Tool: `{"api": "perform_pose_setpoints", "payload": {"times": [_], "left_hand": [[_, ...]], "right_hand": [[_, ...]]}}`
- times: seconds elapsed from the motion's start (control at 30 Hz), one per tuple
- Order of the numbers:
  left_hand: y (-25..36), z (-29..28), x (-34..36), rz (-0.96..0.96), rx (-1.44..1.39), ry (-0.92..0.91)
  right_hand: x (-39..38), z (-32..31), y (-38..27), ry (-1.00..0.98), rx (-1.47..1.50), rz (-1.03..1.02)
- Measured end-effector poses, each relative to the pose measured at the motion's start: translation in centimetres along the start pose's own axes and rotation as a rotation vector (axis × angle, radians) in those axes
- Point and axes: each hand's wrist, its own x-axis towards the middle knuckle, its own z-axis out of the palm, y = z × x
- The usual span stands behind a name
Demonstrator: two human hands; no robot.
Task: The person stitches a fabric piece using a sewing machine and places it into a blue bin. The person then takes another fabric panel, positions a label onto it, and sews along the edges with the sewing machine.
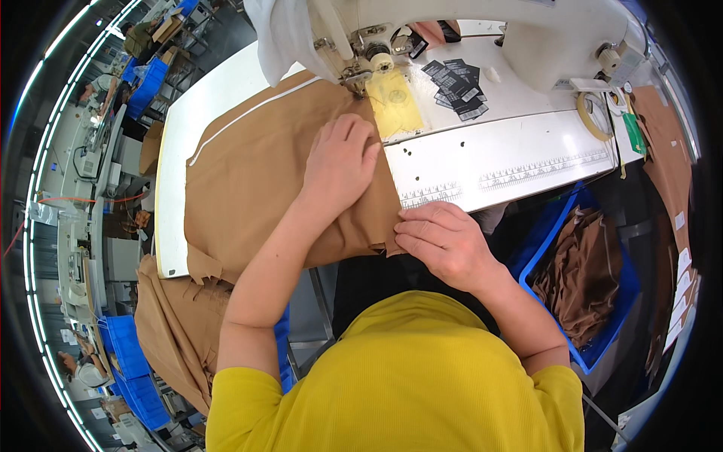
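A large piece of brown fabric (256,166) with a white strip along its far left side lies on the white sewing table. Its right part reaches the needle area of the white sewing machine (361,64). On top of the fabric, just in front of the needle, my left hand (343,162) presses down with bent fingers, bunching the cloth a little; its fingertips are partly hidden. Closer to me, at the table's front edge, my right hand (444,241) pinches the near right edge of the fabric between thumb and fingers.
Black printed labels (458,89) lie on the table right of the needle, beyond a printed ruler (542,169). A tape roll (593,117) sits at the right end. Below stands a blue bin (527,264) of brown cloth. More brown fabric (177,324) hangs at left.
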Motion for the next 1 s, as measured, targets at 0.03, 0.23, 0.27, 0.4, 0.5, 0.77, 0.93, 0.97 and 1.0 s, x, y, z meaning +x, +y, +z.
{"api": "perform_pose_setpoints", "payload": {"times": [0.03, 0.23, 0.27, 0.4, 0.5, 0.77, 0.93, 0.97, 1.0], "left_hand": [[-0.9, 0.2, 0.2, -0.009, 0.037, -0.042], [-1.9, 0.8, 0.0, 0.068, 0.006, 0.021], [-2.0, 0.8, -0.1, 0.064, 0.013, 0.028], [-1.6, -0.3, -0.4, 0.065, -0.011, -0.120], [0.6, -1.3, -3.0, 0.065, -0.034, -0.184], [3.1, -2.4, -8.9, 0.144, -0.179, -0.246], [3.3, -2.5, -8.8, 0.173, -0.184, -0.224], [3.3, -2.5, -8.7, 0.180, -0.186, -0.223], [3.5, -2.4, -8.9, 0.167, -0.182, -0.238]], "right_hand": [[0.0, -0.1, 0.2, 0.004, -0.005, 0.001], [0.2, -0.5, 0.5, -0.061, 0.063, -0.015], [0.2, -0.5, 0.4, -0.065, 0.064, -0.003], [0.4, -0.6, 0.7, -0.078, 0.079, -0.017], [0.9, -1.3, 1.0, -0.151, 0.067, -0.042], [5.1, -3.6, 3.7, -0.495, 0.365, 0.006], [9.9, 0.1, 10.9, -0.378, -0.097, 0.045], [9.7, 0.6, 12.0, -0.385, -0.190, -0.008], [9.7, 0.8, 12.1, -0.393, -0.185, -0.017]]}}
